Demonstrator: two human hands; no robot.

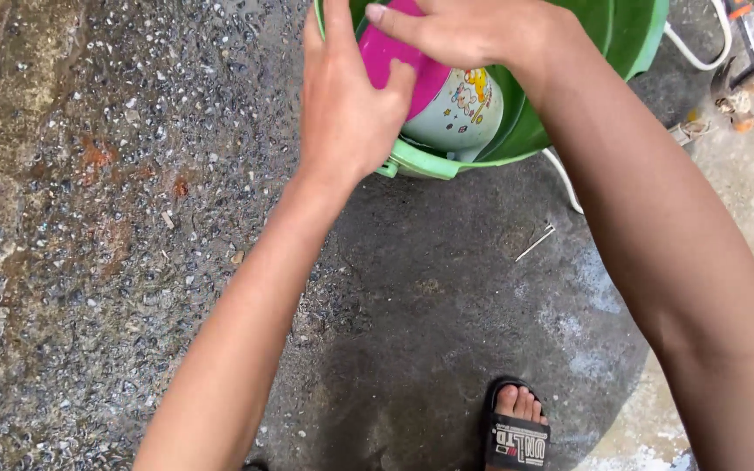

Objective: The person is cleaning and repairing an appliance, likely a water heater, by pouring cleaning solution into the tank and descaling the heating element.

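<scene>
Left hand gripping magenta plastic lid | right hand clasping its far edge | lid on pale cartoon-printed container inside green plastic bucket, far centre on wet concrete floor

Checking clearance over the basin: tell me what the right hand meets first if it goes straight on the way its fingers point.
The right hand points leftward, fingers on the pink lid. Straight on, it likely meets the left hand's fingers; depth is unclear.
</scene>
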